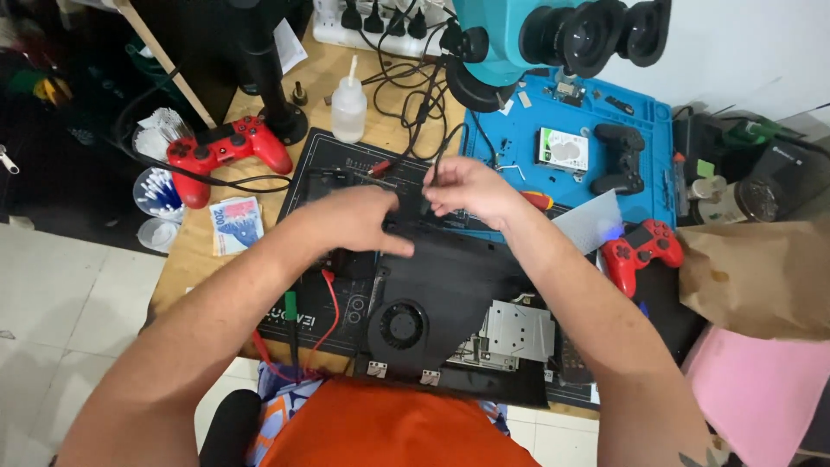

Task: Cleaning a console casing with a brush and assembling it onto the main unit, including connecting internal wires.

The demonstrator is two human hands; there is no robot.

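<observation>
Looking down from the head camera, the left hand (356, 220) lies flat with fingers extended on the far edge of the opened black plastic game console (450, 303), while the right hand (471, 188) just beside it pinches a thin black cable (432, 138) between closed fingertips. The console's long axis runs left to right across the black work mat (303, 324), its round fan (399, 325) and bare metal plate (519, 331) lying nearer the person than both hands. Room is tight: a red gamepad (641, 249) sits right of the grip, a blue silicone mat (562, 130) beyond it.
</observation>
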